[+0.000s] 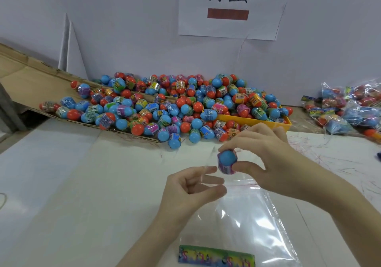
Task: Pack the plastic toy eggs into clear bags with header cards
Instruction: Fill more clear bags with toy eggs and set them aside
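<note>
- Egg (226, 161) in play sits pinched in the right hand (266, 153), thumb below and fingertips above, its blue dome turned toward the camera and its labelled band behind, so the long axis runs roughly away from the person and slightly down
- Left hand (193, 186) is just beside and below it, fingers curled with thumb and forefinger pinching what looks like the upper edge of the clear bag (249, 221); the film is too transparent there to be certain of the grip
- Bag lies flat on the tabletop (82, 184) under and nearer the person than both hands, its long axis running from the left hand's fingertips back toward the person, with the header card (216, 256) at the near end
- Mouth of the bag therefore appears to be the far end, right at the left fingertips, and the egg hangs just above and to the right of it, almost touching the left forefinger
- Judged from this, the coming move turns on that short gap: the right hand is the one carrying the egg and would need to tip it down and toward the person, along the bag's length, while the left holds the mouth open
- Loose heap of eggs (165, 107) lies well beyond both hands, spilling over cardboard (24, 74) and a yellow tray (255, 121); filled bags (350, 105) lie far off to the right of the right hand
</note>
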A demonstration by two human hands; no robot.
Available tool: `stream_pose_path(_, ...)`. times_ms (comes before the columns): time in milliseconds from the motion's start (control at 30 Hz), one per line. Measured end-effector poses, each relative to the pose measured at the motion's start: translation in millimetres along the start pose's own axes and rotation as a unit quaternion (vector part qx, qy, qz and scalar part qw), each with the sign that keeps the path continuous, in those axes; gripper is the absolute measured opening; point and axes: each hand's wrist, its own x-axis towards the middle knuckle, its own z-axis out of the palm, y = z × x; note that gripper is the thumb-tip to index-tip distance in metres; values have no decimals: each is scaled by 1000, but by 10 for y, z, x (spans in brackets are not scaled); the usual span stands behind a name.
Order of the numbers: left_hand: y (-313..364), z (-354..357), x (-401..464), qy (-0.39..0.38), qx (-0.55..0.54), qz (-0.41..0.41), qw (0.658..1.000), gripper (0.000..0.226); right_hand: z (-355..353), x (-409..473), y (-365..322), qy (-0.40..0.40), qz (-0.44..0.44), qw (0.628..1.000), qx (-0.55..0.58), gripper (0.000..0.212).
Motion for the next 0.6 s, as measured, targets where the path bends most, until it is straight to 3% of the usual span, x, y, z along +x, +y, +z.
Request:
stream_pose_path(200,10,7,-3,-1,5,10,1000,29,2,57,8,-52,22,996,68,20)
stream_pose_path(333,12,15,-11,2,26,17,1000,30,56,58,-47,-11,38,994,97,11)
stream_pose_path(433,22,23,-9,4,32,26,999,31,105,58,-102,37,47,994,88,22)
stream_pose_path(500,8,27,-13,-2,45,41,998,32,138,65,-130,41,45,995,84,37)
stream_pose_path(600,-19,34,-19,-10,62,52,997,25,189,71,-145,44,41,995,85,43)
